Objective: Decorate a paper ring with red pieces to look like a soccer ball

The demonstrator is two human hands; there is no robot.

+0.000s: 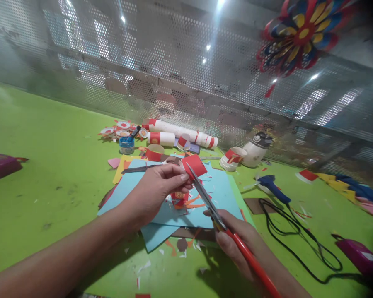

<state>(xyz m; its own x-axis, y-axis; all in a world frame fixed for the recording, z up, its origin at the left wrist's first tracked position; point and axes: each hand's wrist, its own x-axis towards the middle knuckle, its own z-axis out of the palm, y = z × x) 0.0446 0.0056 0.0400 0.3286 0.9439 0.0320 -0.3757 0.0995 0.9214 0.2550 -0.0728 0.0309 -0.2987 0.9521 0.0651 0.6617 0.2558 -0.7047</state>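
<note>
My left hand [163, 184] pinches a small piece of red paper [196, 166] between thumb and fingers, its free edge slanting up to the right. My right hand [236, 236] is wrapped round a pair of scissors [209, 203] with red handles. Their blades point up and left, with the tips over the red paper; whether they are cutting into it I cannot tell. Beneath both hands lie sheets of light blue paper [127, 198]. A red piece with a gold emblem [179, 198] and orange strips [194, 203] rest on the blue paper, partly covered by my left hand.
A blue glue gun [275, 188] with a black cable lies right. Behind are a white bottle [257, 150], red-and-white paper cups [233, 158], long white tubes [174, 131] and a blue-lidded jar [127, 145]. A utility knife [139, 169] lies left of the paper. Scraps dot the green table [65, 165].
</note>
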